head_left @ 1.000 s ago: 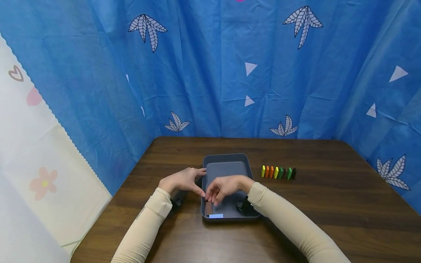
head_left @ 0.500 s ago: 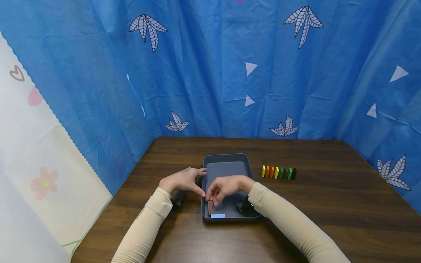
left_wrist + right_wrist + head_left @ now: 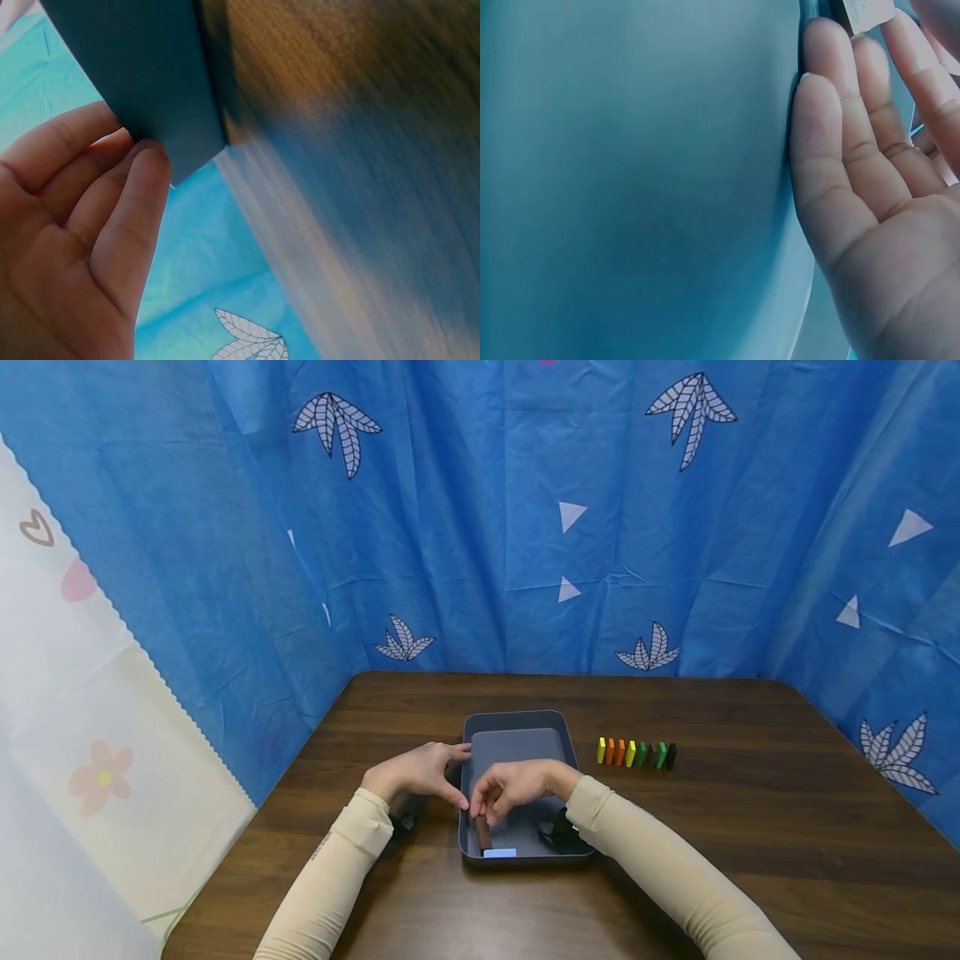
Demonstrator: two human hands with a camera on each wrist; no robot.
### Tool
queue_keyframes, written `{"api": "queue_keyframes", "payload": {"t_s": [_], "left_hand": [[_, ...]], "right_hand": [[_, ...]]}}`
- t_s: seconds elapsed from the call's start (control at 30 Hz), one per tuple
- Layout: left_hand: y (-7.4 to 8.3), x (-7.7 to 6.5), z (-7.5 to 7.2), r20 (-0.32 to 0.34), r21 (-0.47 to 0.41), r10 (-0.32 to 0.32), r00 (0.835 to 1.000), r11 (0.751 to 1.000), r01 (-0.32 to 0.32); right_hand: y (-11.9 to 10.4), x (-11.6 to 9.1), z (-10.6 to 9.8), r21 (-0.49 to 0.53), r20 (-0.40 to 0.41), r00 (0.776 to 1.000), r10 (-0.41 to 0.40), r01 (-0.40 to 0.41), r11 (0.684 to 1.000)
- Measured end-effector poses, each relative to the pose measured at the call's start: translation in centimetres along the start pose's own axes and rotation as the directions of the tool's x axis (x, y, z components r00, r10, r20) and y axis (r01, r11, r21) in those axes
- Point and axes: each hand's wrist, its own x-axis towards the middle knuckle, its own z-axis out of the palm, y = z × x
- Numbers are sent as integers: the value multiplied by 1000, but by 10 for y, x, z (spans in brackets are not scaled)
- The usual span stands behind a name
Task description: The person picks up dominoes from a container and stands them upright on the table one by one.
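Observation:
A dark grey rectangular tray (image 3: 517,744) stands on the table in the head view. My left hand (image 3: 418,774) grips its left rim, thumb and index spread along the edge; in the left wrist view the other fingers (image 3: 150,169) lie against the outer wall. Inside the near-left corner, my right hand (image 3: 512,789) pinches the far end of a small brown domino-like block (image 3: 483,835). The block leans slightly, its near end by a light blue block (image 3: 500,853) lying along the near wall. In the right wrist view the block (image 3: 868,11) shows only at the top edge, by the fingertips.
Right of the tray, several small blocks stand in a row: yellow (image 3: 601,751), orange (image 3: 610,752), green (image 3: 640,755), dark brown and black (image 3: 671,756). The wooden table (image 3: 750,827) ends at the back before a blue curtain (image 3: 480,527).
The brown block has turned in my right fingers and now shows a narrower, tilted side. The light blue block has slid slightly right. My left hand stays at the tray's rim.

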Motion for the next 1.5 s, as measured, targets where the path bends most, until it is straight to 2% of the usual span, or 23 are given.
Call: {"api": "queue_keyframes", "payload": {"t_s": [0.47,1.27,1.5], "left_hand": [[0,0,-1,-1,11,6,1000,1000,-6],[-2,0,-2,0,12,12,1000,1000,-12],[-2,0,-2,-3,3,7,1000,1000,-7]], "right_hand": [[3,2,0,23,1,998,-61,61,998],[-3,-1,0,78,40,997,-65,62,995],[-8,-9,-3,54,-27,996,-87,88,995]]}}
